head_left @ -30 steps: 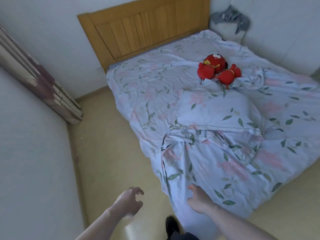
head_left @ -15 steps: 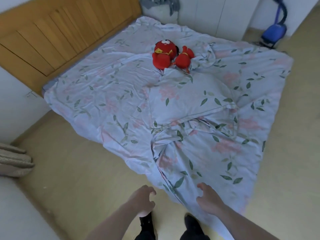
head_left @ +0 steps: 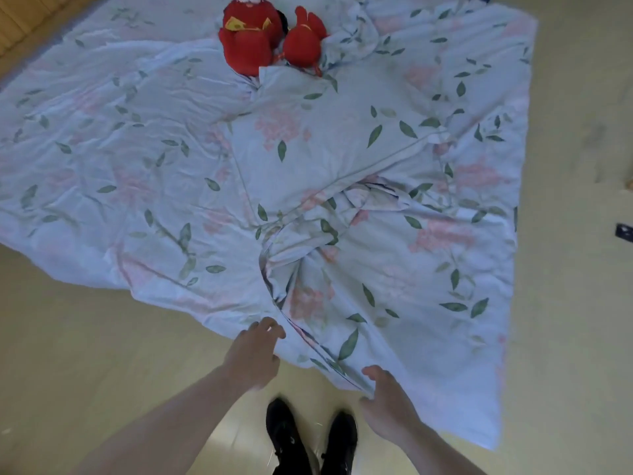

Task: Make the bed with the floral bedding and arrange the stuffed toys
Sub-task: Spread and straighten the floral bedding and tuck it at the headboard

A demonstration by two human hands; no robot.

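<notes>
Head view — a person stands at the foot corner of the bed, reaching for the rumpled floral duvet (head_left: 342, 234), which lies bunched across it and hangs toward the floor. The making-up has barely begun; the next move calls for catching that corner and pulling it flat. The left hand (head_left: 253, 354) hovers just beside the duvet edge, fingers loosely spread, holding nothing; the right hand (head_left: 387, 402) touches the hem, not yet gripping. Two red toys (head_left: 270, 39) sit well beyond the duvet's bunch.

Pale yellow floor (head_left: 85, 337), wooden headboard (head_left: 20, 18) (top-left corner), small dark object (head_left: 624, 232) at right edge
</notes>
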